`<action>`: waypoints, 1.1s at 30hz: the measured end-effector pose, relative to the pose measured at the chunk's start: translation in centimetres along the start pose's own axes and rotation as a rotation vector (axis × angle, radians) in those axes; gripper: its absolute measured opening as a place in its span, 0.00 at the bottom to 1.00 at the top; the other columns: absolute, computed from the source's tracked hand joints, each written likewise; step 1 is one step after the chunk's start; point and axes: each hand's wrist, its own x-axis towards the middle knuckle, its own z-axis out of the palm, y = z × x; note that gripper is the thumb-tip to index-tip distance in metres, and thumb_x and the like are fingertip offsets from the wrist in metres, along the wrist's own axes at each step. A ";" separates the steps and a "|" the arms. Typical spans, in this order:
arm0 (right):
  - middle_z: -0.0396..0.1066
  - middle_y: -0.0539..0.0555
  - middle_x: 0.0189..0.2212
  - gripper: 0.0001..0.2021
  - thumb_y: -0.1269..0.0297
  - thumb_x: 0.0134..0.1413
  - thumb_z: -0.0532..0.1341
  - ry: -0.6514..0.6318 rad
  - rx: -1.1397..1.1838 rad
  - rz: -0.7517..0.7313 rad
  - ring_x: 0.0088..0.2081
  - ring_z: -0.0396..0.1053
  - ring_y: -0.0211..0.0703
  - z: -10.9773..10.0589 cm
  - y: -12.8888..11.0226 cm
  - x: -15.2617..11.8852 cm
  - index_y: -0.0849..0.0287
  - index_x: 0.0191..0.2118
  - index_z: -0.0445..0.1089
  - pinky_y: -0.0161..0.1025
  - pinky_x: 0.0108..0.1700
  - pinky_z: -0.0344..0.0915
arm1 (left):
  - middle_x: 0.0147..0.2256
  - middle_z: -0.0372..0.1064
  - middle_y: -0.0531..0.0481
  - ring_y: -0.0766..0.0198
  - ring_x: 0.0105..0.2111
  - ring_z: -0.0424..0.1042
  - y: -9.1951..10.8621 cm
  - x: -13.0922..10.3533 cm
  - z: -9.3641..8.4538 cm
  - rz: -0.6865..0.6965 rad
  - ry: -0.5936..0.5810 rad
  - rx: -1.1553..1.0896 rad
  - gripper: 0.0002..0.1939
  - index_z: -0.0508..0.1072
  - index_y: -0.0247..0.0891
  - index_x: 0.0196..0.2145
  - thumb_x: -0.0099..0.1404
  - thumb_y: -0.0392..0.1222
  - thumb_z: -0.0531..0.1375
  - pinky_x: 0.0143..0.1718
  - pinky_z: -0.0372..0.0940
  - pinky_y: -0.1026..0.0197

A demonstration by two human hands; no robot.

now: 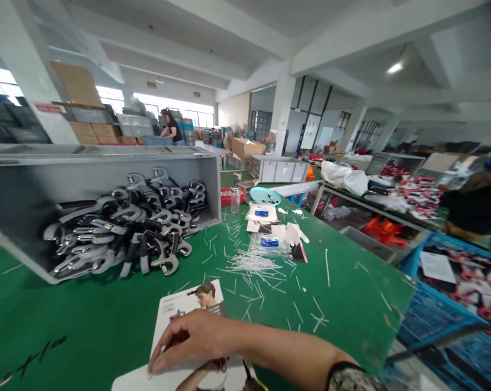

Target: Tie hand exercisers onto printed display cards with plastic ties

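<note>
My right hand reaches in from the right and rests over a printed cardboard card near the front edge of the table. Its thumb and fingertips are pinched together at the card's left side; what is between them, if anything, is too small to tell. Below the hand lies more white printed card, cut off by the bottom of the view. My left hand does not show. Beyond the card, many thin white plastic ties lie in a loose heap. A grey crate on its side holds black-and-grey hand grips.
Behind the ties are clear plastic bags, a white glove, a turquoise dish and a clear jar. A blue crate stands at the right, near another person. One more person stands far back.
</note>
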 end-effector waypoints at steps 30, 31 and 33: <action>0.71 0.51 0.35 0.10 0.57 0.66 0.56 -0.033 -0.255 -0.225 0.37 0.67 0.40 2.0 -1.5 -1.1 0.57 0.41 0.71 0.36 0.39 0.60 | 0.40 0.75 0.47 0.58 0.42 0.72 -9.5 -9.2 -14.8 -0.164 -0.044 -0.544 0.09 0.82 0.40 0.39 0.61 0.39 0.64 0.45 0.65 0.60; 0.70 0.51 0.34 0.11 0.57 0.66 0.55 -0.032 -0.258 -0.220 0.36 0.66 0.39 2.0 -1.4 -1.1 0.57 0.41 0.71 0.36 0.39 0.60 | 0.40 0.75 0.46 0.58 0.41 0.72 -9.4 -9.3 -14.9 -0.175 -0.036 -0.548 0.09 0.82 0.39 0.39 0.61 0.39 0.64 0.44 0.65 0.60; 0.70 0.51 0.34 0.11 0.58 0.67 0.54 -0.036 -0.271 -0.215 0.36 0.66 0.39 2.1 -1.4 -1.1 0.57 0.42 0.70 0.36 0.39 0.60 | 0.39 0.75 0.46 0.57 0.41 0.72 -9.1 -9.4 -14.8 -0.208 -0.025 -0.571 0.09 0.81 0.38 0.38 0.60 0.40 0.65 0.43 0.65 0.61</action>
